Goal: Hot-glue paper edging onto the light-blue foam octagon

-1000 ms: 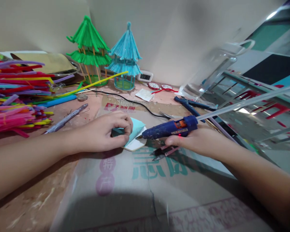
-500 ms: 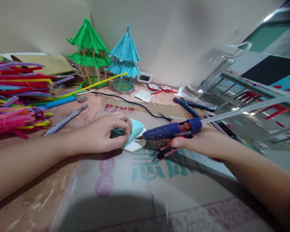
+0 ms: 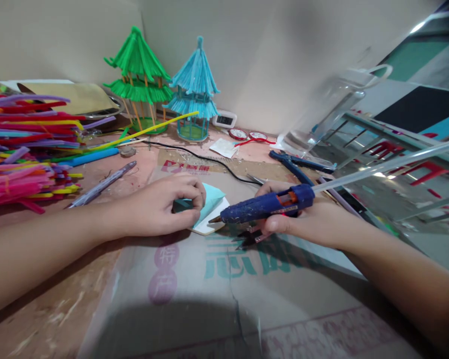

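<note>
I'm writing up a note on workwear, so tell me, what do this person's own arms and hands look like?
Both the left forearm and right forearm are bare, with no sleeve, watch or bracelet showing. The left hand and right hand wear no gloves. No ring shows, though some fingers are hidden.

特产 — in purple circles [image 3: 165,256] on the cardboard [image 3: 198,279]
</note>
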The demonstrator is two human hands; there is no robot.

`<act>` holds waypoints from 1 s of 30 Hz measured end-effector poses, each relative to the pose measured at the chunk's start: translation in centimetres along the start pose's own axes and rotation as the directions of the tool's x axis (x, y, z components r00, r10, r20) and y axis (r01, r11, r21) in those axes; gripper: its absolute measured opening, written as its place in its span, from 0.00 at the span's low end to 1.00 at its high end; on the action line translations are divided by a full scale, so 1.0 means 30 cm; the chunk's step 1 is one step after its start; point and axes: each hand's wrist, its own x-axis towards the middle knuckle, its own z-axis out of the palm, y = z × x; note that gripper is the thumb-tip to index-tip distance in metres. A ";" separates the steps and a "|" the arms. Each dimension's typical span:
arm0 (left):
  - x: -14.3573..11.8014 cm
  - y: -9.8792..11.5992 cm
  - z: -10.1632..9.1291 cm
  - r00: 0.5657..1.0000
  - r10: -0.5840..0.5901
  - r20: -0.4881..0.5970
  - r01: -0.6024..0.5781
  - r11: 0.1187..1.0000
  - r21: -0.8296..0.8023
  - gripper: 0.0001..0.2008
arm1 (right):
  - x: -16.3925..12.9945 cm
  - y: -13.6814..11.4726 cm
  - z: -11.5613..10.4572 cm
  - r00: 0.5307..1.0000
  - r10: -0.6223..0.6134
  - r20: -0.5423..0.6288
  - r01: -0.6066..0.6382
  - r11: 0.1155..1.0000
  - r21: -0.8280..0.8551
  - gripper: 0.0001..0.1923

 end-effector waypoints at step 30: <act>-0.002 -0.001 0.004 1.000 0.001 -0.006 -0.002 1.000 -0.007 0.06 | -0.003 -0.054 0.010 0.987 0.151 -0.048 -0.154 0.987 -0.048 0.18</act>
